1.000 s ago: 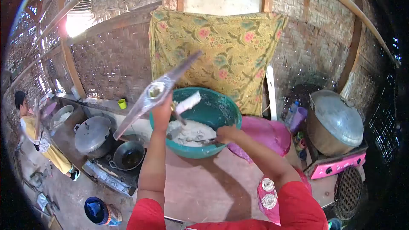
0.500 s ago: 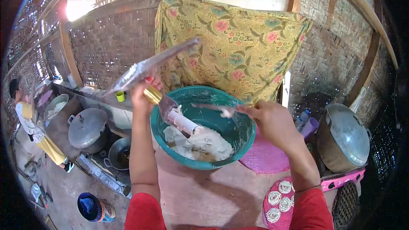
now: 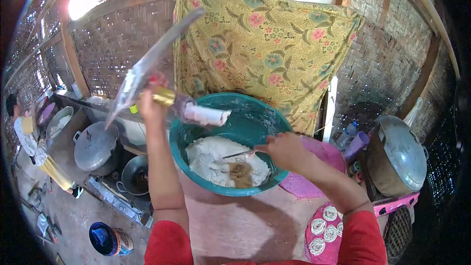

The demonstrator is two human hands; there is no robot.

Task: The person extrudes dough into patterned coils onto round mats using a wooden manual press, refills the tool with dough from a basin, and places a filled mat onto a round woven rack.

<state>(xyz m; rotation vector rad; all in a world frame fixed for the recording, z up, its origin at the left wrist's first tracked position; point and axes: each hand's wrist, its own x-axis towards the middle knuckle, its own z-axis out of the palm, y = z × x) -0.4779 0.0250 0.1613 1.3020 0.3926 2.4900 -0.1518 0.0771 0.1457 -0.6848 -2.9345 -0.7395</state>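
Note:
My left hand (image 3: 151, 104) is wrapped round a tube-shaped dough press (image 3: 184, 108), raised above the left rim of a green basin (image 3: 218, 190). The press has a long flat bar, a gold band and a whitish tube end that points right over the basin. My right hand (image 3: 284, 151) grips a thin utensil (image 3: 239, 154), possibly a spoon or a knife; its head is hard to make out. The utensil's tip reaches into white, lumpy dough or flour (image 3: 211, 152) in the basin. A brown patch (image 3: 241, 174) shows in the white mass.
White dough coils (image 3: 318, 226) lie on a pink mat at lower right. A large lidded pot (image 3: 400, 152) stands at right, another (image 3: 96, 147) at left beside a black wok (image 3: 133, 175). A bucket (image 3: 105, 239) stands lower left. A person (image 3: 37, 142) is at far left.
My left hand has tilted the press more upright and shifted slightly left, lifting its tube off the white mass. My right hand has lowered the utensil into the basin.

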